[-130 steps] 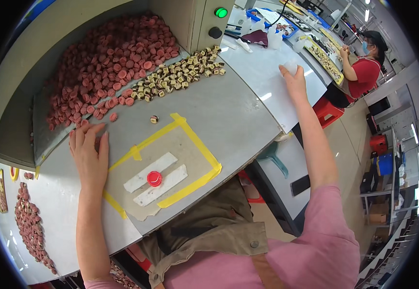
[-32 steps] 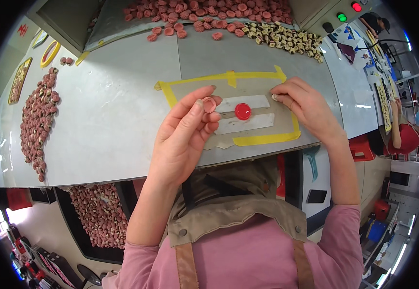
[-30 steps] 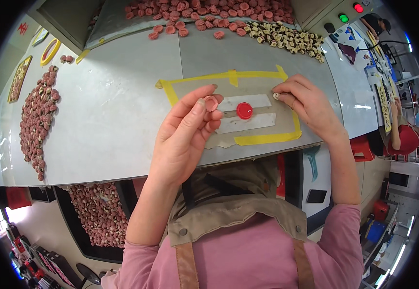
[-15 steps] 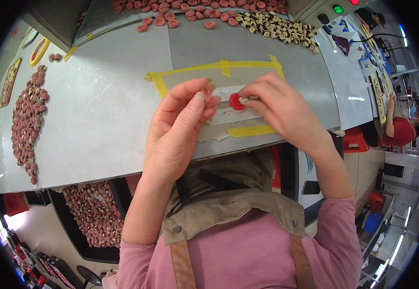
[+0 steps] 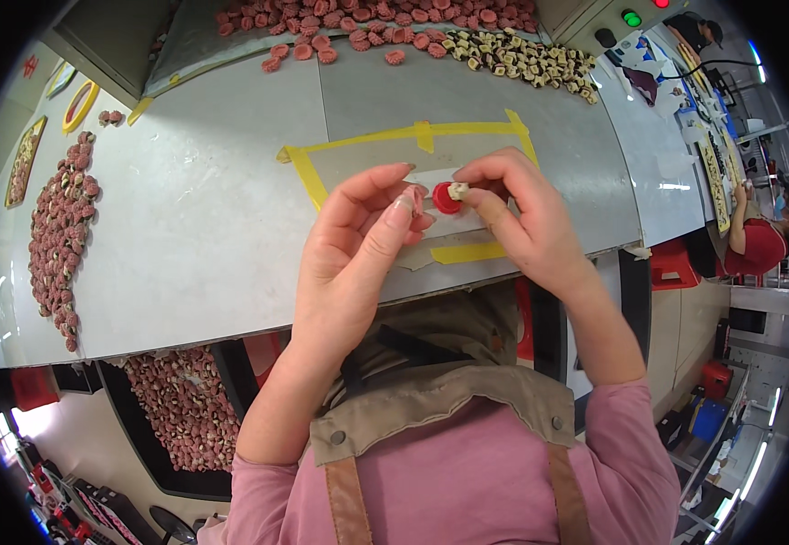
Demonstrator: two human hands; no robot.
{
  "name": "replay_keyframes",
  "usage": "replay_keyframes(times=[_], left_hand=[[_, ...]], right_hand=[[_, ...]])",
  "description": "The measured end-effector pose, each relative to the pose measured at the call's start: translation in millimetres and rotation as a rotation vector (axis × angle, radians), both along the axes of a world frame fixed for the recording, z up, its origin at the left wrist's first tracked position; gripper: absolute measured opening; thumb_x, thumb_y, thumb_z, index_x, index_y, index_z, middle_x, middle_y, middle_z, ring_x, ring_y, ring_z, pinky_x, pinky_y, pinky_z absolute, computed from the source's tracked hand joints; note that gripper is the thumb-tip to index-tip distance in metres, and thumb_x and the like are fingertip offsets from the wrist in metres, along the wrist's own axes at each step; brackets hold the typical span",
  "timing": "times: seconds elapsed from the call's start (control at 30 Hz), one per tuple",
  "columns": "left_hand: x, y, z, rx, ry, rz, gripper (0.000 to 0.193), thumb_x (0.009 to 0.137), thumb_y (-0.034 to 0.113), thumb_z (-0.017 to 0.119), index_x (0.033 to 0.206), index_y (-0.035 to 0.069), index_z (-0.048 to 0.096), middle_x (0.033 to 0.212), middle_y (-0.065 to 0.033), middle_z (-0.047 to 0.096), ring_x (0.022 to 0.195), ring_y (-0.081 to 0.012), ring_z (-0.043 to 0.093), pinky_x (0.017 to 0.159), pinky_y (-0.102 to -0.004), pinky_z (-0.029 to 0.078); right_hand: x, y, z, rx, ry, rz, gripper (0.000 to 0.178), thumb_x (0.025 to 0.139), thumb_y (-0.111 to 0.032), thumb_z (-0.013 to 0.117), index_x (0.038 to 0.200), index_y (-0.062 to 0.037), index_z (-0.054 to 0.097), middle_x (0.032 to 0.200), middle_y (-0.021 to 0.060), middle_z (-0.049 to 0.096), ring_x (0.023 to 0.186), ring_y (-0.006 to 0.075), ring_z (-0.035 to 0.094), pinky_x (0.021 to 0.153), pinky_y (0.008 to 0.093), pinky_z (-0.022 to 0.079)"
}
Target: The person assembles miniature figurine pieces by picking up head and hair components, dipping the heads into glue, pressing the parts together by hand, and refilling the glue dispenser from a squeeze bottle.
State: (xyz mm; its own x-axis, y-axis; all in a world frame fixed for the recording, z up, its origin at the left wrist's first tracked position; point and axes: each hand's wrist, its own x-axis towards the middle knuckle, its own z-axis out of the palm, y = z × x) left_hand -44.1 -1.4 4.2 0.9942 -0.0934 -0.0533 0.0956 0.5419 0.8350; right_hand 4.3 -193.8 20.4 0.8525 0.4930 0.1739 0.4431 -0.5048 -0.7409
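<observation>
Left hand (image 5: 349, 250) holds pink cup (image 5: 417, 197); right (image 5: 529, 222), cream piece (image 5: 458, 191).

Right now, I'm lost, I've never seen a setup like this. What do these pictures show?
There's no robot: this person wears a fisheye camera on the head, looking down, while working bare-handed. The left hand pinches a small pink cup, seen edge-on; the right hand pinches a small cream piece, overlapping a round red cap in view. Yellow tape frames that spot on the gray worktop. Along the far side lie ridged pink cups and cream-and-dark pieces; at left, a pink-and-cream heap.
</observation>
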Motion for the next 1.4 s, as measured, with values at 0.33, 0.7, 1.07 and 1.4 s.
replay_keyframes(times=[0.33,0.7,1.07,1.4], left_hand=[[2,-13,3,0.094,0.021,0.04,0.025,0.096,0.012,0.057,0.117,-0.001,0.057,0.112,-0.0067,0.062,0.101,-0.0123,0.059,0.089,-0.0256,0.047],[-2,-20,-1,0.266,-0.117,0.058,0.023,0.094,0.006,0.058,0.116,-0.003,0.059,0.108,-0.0089,0.063,0.097,-0.0125,0.06,0.084,-0.0249,0.05],[3,-27,3,0.245,-0.068,0.001,0.048,0.095,0.008,0.058,0.137,0.0,0.037,0.107,-0.0115,0.064,0.097,-0.0141,0.061,0.085,-0.027,0.05],[2,-22,13,0.413,-0.114,-0.025,0.047,0.085,-0.001,0.066,0.128,-0.001,0.049,0.103,-0.0074,0.062,0.094,-0.0114,0.06,0.085,-0.0264,0.05]], right_hand=[[-16,18,-6,0.337,-0.066,-0.028,0.014,0.097,-0.009,0.053,0.109,-0.0019,0.053,0.103,0.0056,0.054,0.09,0.0103,0.054,0.081,0.0238,0.045],[-20,10,-23,0.316,-0.393,-0.049,0.025,0.093,-0.016,0.061,0.113,-0.0027,0.053,0.108,0.0106,0.054,0.092,0.022,0.054,0.079,0.0299,0.047],[-10,-11,-24,0.379,-0.184,0.105,0.025,0.089,-0.017,0.065,0.111,-0.0053,0.059,0.108,0.0101,0.055,0.102,0.0251,0.054,0.085,0.0332,0.047],[-10,-7,-10,0.215,-0.359,0.073,0.032,0.079,-0.006,0.07,0.109,-0.0079,0.061,0.106,0.0094,0.057,0.1,0.0292,0.056,0.085,0.0369,0.047]])
